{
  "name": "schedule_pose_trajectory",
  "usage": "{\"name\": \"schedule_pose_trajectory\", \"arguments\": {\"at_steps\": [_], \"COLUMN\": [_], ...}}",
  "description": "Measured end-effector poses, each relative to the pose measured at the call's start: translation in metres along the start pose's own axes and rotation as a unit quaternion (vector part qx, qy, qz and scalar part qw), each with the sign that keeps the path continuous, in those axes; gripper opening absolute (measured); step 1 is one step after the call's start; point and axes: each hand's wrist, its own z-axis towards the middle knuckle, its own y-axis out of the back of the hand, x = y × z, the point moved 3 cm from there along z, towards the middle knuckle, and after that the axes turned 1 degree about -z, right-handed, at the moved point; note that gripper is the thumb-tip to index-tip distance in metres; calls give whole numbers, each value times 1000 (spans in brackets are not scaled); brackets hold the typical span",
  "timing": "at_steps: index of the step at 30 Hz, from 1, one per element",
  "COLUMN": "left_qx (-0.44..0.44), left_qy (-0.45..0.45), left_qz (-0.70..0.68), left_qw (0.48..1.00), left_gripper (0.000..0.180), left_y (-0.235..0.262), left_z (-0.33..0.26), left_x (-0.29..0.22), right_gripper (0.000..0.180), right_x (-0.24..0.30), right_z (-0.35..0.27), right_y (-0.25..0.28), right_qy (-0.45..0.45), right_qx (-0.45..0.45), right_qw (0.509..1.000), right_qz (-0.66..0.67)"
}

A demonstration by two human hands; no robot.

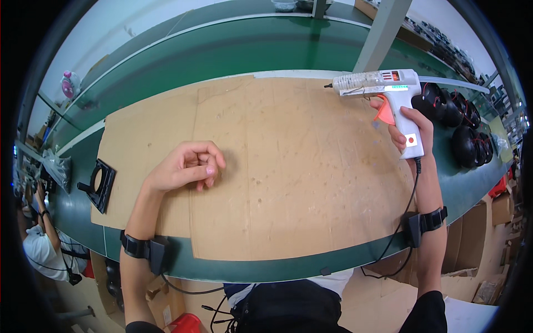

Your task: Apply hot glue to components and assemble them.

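My right hand (417, 126) is wrapped round the handle of a white hot glue gun (401, 87) with an orange trigger (384, 111). A finger is at the trigger, and the black nozzle points left over the far right part of a cardboard sheet (300, 166). From the base of the handle a black cord hangs down along my right forearm. My left hand (186, 166) hovers over the left half of the cardboard, its fingers loosely bent and somewhat apart, with nothing visible in it. A black plastic frame (100, 186) with a round opening lies left of it, at the cardboard's edge.
Several round black parts (469, 147) stand on the green table right of my right hand. A grey metal post (383, 39) rises behind the glue gun. At the far left, a plastic bag (55, 166) lies near another person (47, 250). Cardboard boxes (469, 238) are below, right.
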Motion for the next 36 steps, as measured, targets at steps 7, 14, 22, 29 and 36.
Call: {"name": "schedule_pose_trajectory", "arguments": {"at_steps": [7,14,22,29,36], "left_qx": [4,1,6,-4,-15], "left_qy": [-8,0,-5,-1,10], "left_qz": [3,3,1,4,14], "left_qw": [1000,1000,1000,1000,1000], "left_gripper": [14,14,14,15,20], "left_y": [-2,-2,-2,-3,0], "left_z": [6,4,8,0,3], "left_x": [2,4,2,0,4], "right_gripper": [58,58,58,60,62], "right_x": [1,-3,2,1,6], "right_z": [-3,-1,-2,-2,0], "right_y": [5,6,7,0,8], "right_qy": [-1,-12,-15,20,42], "right_qx": [-4,-17,-13,-13,-15], "right_qw": [1000,999,997,997,998], "right_qz": [-23,-44,-74,-66,-53]}}
